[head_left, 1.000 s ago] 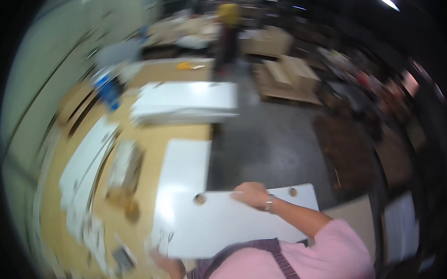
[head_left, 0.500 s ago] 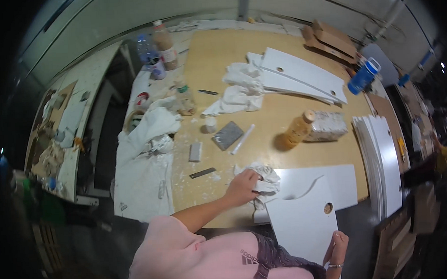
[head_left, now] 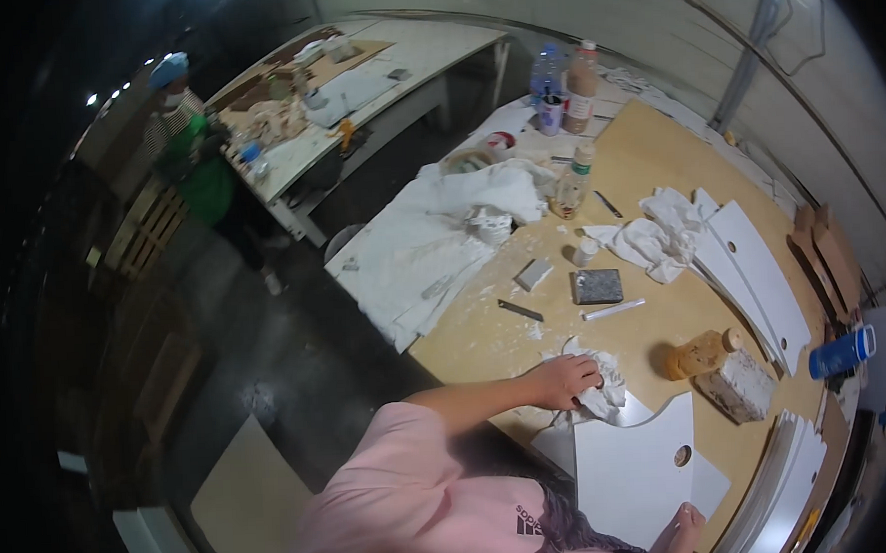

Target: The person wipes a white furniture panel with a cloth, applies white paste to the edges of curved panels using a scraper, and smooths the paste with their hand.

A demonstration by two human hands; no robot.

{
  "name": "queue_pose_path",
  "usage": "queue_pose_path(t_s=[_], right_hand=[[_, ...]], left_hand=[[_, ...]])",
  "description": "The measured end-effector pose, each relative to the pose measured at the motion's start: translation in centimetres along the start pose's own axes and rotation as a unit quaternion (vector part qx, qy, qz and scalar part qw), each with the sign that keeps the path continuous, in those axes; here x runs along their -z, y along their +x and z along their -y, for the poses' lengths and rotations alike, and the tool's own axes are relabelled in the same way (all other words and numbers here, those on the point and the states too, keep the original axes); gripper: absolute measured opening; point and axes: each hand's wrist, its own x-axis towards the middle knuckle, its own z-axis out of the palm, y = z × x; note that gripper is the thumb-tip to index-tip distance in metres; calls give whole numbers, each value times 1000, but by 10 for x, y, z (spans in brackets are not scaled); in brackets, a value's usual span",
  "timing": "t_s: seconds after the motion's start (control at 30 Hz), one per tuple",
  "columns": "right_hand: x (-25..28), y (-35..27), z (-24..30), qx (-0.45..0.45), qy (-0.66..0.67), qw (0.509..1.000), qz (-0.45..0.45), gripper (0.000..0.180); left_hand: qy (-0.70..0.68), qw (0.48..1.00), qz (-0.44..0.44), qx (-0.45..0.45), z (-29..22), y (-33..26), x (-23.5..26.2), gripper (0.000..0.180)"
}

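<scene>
My left hand (head_left: 568,380) is closed on a crumpled white cloth (head_left: 606,393), pressed at the far edge of a white panel (head_left: 629,466). That panel has a curved cut-out along its far side and a round hole near its right edge. It rests partly over another white panel (head_left: 709,487) and reaches toward my body. At its near right edge, my right hand (head_left: 682,531) grips the panel with bent fingers. Left of the cloth lie a dark metal blade (head_left: 521,311), a grey sanding block (head_left: 598,287), a smaller pale block (head_left: 534,274) and a white stick (head_left: 614,310).
Near the right stand an amber bottle (head_left: 699,356), a speckled block (head_left: 737,387) and stacked white panels (head_left: 784,489). More panels (head_left: 749,263) and a rag (head_left: 659,232) lie farther back. Several bottles (head_left: 581,88) stand far off. A person in a green apron (head_left: 203,178) is by another table (head_left: 376,97).
The view has swung left, bringing the person and the other table into sight. My left hand stays on the cloth and my right hand stays on the panel's edge.
</scene>
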Motion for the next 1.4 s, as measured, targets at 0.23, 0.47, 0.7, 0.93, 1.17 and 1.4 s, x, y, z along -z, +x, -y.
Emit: queue_pose_path(t_s=[0.23, 0.47, 0.7, 0.93, 1.17, 1.4], right_hand=[[1, 62, 1, 146, -168, 965, 138, 21], [-8, 117, 23, 226, -305, 893, 241, 36], [-49, 125, 52, 255, -332, 871, 256, 27], [-67, 133, 58, 284, -330, 855, 282, 22], [-91, 49, 64, 367, -448, 801, 154, 26], [-35, 5, 131, 120, -357, 921, 100, 46]], left_hand=[[39, 998, -37, -16, -5, -5, -19, 40], [141, 976, -162, 48, -6, -20, -57, 21], [163, 940, -284, 91, -33, -59, -49, 37], [88, 948, -245, 183, -58, -66, -65, 35], [-21, 966, -179, 187, -82, -106, -96, 46], [32, 968, -3, 248, 6, -105, -61, 58]])
